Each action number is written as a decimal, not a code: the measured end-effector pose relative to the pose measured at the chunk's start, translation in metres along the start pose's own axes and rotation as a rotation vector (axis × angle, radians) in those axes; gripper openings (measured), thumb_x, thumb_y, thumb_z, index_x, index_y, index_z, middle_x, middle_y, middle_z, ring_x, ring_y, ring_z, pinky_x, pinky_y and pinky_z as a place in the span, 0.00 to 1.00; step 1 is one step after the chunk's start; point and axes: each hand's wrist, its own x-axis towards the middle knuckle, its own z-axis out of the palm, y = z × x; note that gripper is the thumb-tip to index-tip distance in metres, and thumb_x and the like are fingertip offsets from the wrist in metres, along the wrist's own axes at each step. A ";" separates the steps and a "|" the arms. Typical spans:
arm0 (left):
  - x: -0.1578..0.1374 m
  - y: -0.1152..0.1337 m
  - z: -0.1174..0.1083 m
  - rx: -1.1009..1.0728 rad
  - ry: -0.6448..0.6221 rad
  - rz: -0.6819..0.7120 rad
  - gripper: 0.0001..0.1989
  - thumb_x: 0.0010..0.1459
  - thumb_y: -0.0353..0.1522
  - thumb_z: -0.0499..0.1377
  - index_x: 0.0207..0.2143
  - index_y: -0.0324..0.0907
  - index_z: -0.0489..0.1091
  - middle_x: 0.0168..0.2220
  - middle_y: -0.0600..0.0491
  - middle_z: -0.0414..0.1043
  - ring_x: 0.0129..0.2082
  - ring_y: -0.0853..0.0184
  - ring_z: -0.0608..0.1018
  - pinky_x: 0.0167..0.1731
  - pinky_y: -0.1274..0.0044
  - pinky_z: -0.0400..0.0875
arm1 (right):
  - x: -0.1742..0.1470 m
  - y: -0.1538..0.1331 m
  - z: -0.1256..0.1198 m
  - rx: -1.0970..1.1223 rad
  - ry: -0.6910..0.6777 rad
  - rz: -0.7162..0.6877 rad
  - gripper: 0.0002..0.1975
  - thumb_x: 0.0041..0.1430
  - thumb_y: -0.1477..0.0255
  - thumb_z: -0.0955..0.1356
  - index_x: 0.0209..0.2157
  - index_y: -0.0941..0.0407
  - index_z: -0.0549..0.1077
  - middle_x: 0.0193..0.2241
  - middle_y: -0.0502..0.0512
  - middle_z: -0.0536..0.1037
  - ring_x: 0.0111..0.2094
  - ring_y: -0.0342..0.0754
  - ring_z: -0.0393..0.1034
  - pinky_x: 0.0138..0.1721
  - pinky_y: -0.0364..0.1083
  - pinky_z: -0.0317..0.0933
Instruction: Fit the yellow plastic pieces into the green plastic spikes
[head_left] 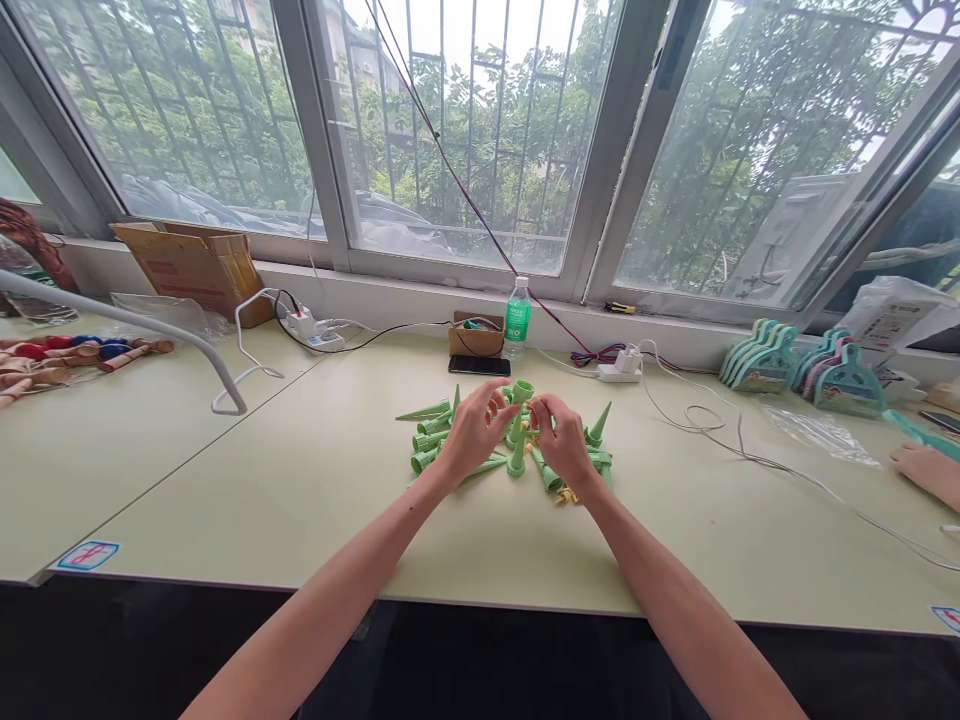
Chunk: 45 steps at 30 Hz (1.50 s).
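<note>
Fingers of my left hand (478,428) close around a green plastic cone (523,388), its round open end facing up. Close beside it, my right hand (558,436) has thumb and forefinger pinched on a small yellow piece, mostly covered by the fingertips. Beneath and around both hands lies a pile of hollow green cones with pointed tips. One cone (516,460) stands point up between my wrists; another (598,425) points up at the right. Small yellow pieces (568,496) are scattered among the cones near my right wrist.
Behind the pile are a black phone (478,367), a small cardboard box (477,338) and a water bottle (517,315). White cables (705,425) cross the table at right, near teal hangers (847,375) and another person's hand (926,468). A white metal bar (142,325) juts in from the left.
</note>
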 end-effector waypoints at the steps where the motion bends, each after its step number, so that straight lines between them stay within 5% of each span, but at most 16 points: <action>1: 0.000 0.002 0.000 -0.023 0.008 -0.028 0.18 0.62 0.44 0.55 0.49 0.44 0.65 0.31 0.56 0.69 0.27 0.71 0.71 0.30 0.79 0.69 | 0.000 0.000 0.000 -0.004 0.017 -0.002 0.17 0.69 0.65 0.56 0.29 0.55 0.66 0.24 0.50 0.69 0.27 0.45 0.63 0.33 0.44 0.57; 7: 0.002 0.005 -0.002 -0.195 0.023 -0.183 0.23 0.63 0.50 0.50 0.29 0.40 0.66 0.22 0.57 0.61 0.20 0.73 0.62 0.21 0.80 0.57 | 0.001 0.000 -0.001 -0.033 0.068 -0.015 0.16 0.69 0.65 0.57 0.30 0.55 0.68 0.24 0.51 0.70 0.28 0.46 0.64 0.34 0.44 0.57; 13: 0.005 0.004 -0.004 -0.334 -0.156 -0.346 0.37 0.63 0.55 0.42 0.18 0.38 0.71 0.16 0.53 0.62 0.18 0.71 0.63 0.21 0.77 0.57 | 0.001 -0.003 -0.002 -0.041 0.040 -0.104 0.15 0.69 0.67 0.58 0.31 0.55 0.70 0.25 0.52 0.72 0.31 0.48 0.64 0.37 0.45 0.59; 27: 0.007 0.012 -0.008 -0.404 -0.241 -0.516 0.39 0.62 0.56 0.42 0.13 0.39 0.69 0.13 0.50 0.64 0.16 0.72 0.62 0.20 0.77 0.57 | -0.001 -0.001 0.000 0.013 -0.028 -0.171 0.15 0.69 0.67 0.58 0.33 0.54 0.72 0.29 0.54 0.76 0.32 0.48 0.67 0.38 0.47 0.61; 45: 0.006 0.006 -0.010 -0.429 -0.292 -0.477 0.35 0.60 0.55 0.46 0.20 0.38 0.76 0.17 0.49 0.68 0.17 0.71 0.64 0.19 0.77 0.59 | 0.000 -0.002 -0.001 0.019 -0.008 -0.112 0.17 0.69 0.64 0.58 0.33 0.55 0.72 0.29 0.54 0.75 0.30 0.46 0.67 0.34 0.44 0.60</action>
